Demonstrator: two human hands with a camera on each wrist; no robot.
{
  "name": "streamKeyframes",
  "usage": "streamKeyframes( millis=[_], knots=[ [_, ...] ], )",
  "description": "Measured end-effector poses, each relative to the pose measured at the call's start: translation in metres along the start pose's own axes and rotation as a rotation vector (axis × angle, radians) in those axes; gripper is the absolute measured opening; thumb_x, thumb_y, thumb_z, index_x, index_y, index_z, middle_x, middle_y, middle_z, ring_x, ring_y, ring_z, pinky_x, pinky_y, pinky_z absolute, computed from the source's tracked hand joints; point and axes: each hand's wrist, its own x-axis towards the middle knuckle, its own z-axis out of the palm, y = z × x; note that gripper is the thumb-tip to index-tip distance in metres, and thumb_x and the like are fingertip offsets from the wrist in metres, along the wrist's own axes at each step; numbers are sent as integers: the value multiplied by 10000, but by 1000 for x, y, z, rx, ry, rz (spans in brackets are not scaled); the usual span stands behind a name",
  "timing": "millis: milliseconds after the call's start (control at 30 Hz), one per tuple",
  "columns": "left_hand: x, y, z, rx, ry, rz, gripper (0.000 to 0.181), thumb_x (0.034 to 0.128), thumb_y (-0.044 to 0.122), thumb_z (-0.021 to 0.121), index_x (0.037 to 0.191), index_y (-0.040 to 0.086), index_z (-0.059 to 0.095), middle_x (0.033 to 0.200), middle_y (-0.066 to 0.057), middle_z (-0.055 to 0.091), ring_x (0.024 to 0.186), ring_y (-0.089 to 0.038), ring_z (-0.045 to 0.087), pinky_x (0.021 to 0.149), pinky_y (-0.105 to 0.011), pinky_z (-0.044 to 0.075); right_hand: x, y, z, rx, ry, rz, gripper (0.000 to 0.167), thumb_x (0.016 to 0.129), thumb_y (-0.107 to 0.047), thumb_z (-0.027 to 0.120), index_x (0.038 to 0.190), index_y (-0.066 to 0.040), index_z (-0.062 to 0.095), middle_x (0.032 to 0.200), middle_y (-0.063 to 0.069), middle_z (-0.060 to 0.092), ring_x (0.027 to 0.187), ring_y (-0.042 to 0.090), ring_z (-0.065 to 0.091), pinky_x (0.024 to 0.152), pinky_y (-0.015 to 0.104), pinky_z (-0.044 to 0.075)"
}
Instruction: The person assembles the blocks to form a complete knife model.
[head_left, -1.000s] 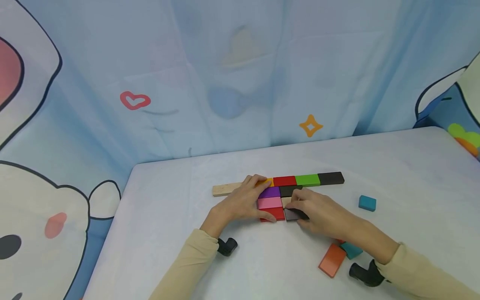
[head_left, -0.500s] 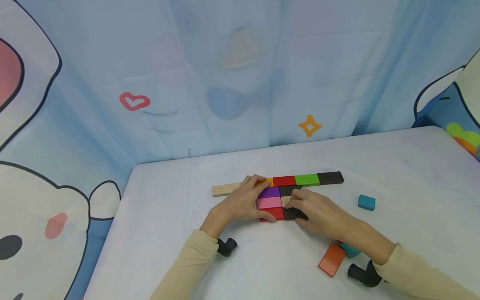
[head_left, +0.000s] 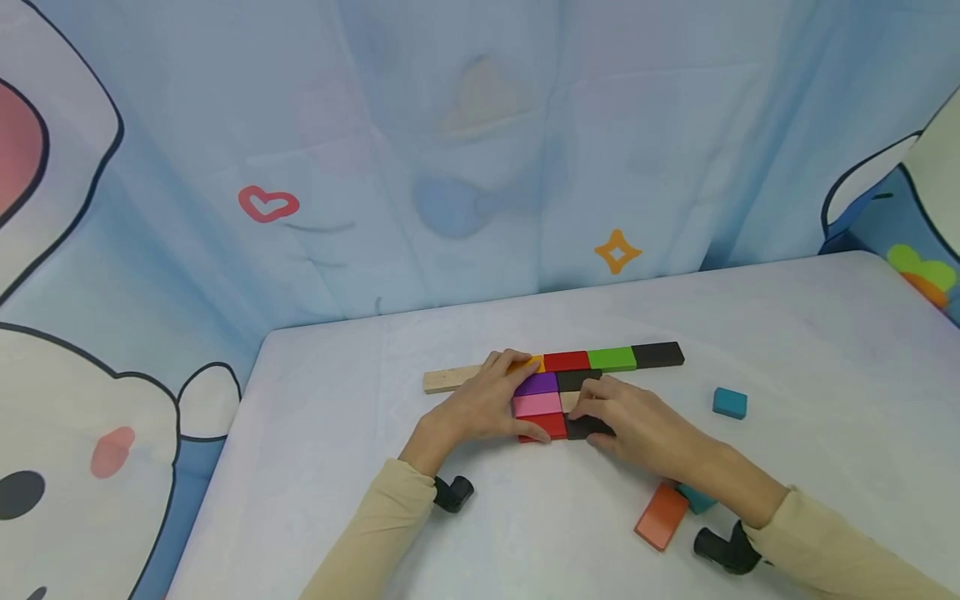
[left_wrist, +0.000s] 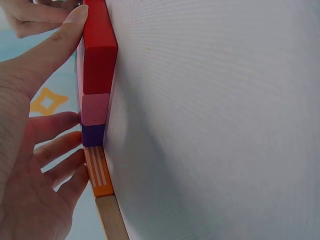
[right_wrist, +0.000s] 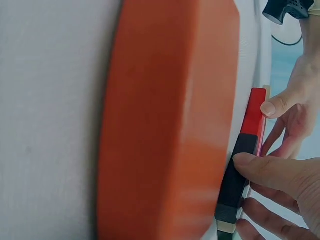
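Note:
Flat coloured wooden blocks lie edge to edge on the white table. My left hand (head_left: 480,404) rests along their left side; its thumb touches the near red block (left_wrist: 98,65), and the other fingers reach the purple block (head_left: 537,384) and the orange block (left_wrist: 99,171). The pink block (head_left: 537,405) sits between red and purple. My right hand (head_left: 645,425) pinches a black block (right_wrist: 239,165) lying flat against the red one's right end, its thumb on the near side. Behind it, a pale block (head_left: 569,402) and another black block (head_left: 577,380) are partly covered by my fingers.
A back row holds a bare wood block (head_left: 448,379), a red block (head_left: 567,361), a green block (head_left: 612,359) and a black end block (head_left: 658,355). Loose at right are a blue block (head_left: 730,402), an orange-red block (head_left: 662,517) and a teal block (head_left: 697,498).
The black block under my right hand has gone from tilted to lying flat beside the red one. My left hand stays in place.

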Motion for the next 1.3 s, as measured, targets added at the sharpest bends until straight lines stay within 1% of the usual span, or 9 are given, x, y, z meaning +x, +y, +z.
streamKeyframes(
  millis=[267, 600, 733, 867, 967, 1100, 1167, 1233, 1300],
  knots=[
    [0, 0, 0, -6, -7, 0, 1016, 837, 587, 831, 1629, 134, 386, 1613, -16, 357, 1457, -176, 325, 1162, -326, 406, -6, 6, -3, 21, -4, 59, 320, 750, -85, 952, 1032, -110, 804, 1053, 27, 637, 970, 223, 655, 818, 391, 623],
    [0, -1, 0, 4, 9, 6, 1026, 831, 607, 827, 1630, 138, 386, 1608, -14, 362, 1455, -168, 330, 1158, -309, 407, -4, 5, -2, 18, -4, 30, 301, 751, -57, 944, 1010, -99, 797, 1034, 42, 640, 956, 227, 646, 802, 380, 625],
    [0, -1, 0, 6, 4, 1, 1029, 833, 608, 824, 1633, 138, 379, 1613, -16, 358, 1457, -171, 329, 1162, -316, 404, -5, 6, -3, 39, 2, 21, 268, 786, -99, 930, 1018, -119, 798, 1035, 15, 640, 948, 199, 645, 792, 354, 623],
    [1, 0, -1, 39, -17, -15, 1021, 850, 620, 799, 1639, 139, 364, 1636, -22, 339, 1481, -185, 322, 1178, -338, 392, -8, 13, -12, 94, -6, 33, 226, 850, -183, 894, 1054, -159, 798, 1035, -36, 636, 951, 155, 636, 797, 325, 617],
    [1, 4, -5, 112, -38, -13, 993, 875, 634, 762, 1634, 124, 372, 1656, -48, 329, 1504, -216, 320, 1197, -362, 373, -16, 25, -24, 141, -43, 46, 219, 883, -232, 866, 1083, -194, 788, 1066, -63, 631, 989, 149, 623, 821, 334, 614],
    [1, 14, -7, 199, -53, 25, 963, 909, 662, 701, 1624, 102, 381, 1662, -84, 332, 1516, -248, 332, 1211, -375, 354, -37, 46, -35, 187, -124, 51, 209, 890, -280, 857, 1079, -241, 776, 1092, -103, 627, 1013, 153, 606, 842, 339, 608],
    [2, 20, -6, 219, -41, 40, 962, 919, 678, 675, 1627, 100, 374, 1660, -84, 336, 1517, -244, 337, 1210, -365, 354, -49, 57, -38, 205, -164, 42, 209, 881, -277, 864, 1067, -258, 772, 1084, -124, 625, 1000, 138, 600, 842, 330, 602],
    [3, 27, -4, 238, -17, 50, 975, 921, 697, 657, 1628, 91, 369, 1660, -83, 338, 1517, -238, 342, 1216, -348, 339, -58, 67, -40, 241, -229, 50, 227, 868, -269, 873, 1072, -281, 773, 1078, -154, 617, 987, 92, 586, 844, 296, 589],
    [5, 35, -1, 262, 10, 65, 983, 923, 708, 643, 1625, 76, 369, 1662, -92, 335, 1519, -236, 339, 1227, -331, 313, -65, 74, -40, 294, -284, 35, 259, 859, -225, 877, 1091, -281, 776, 1086, -158, 620, 989, 60, 581, 855, 267, 577]
  ],
)
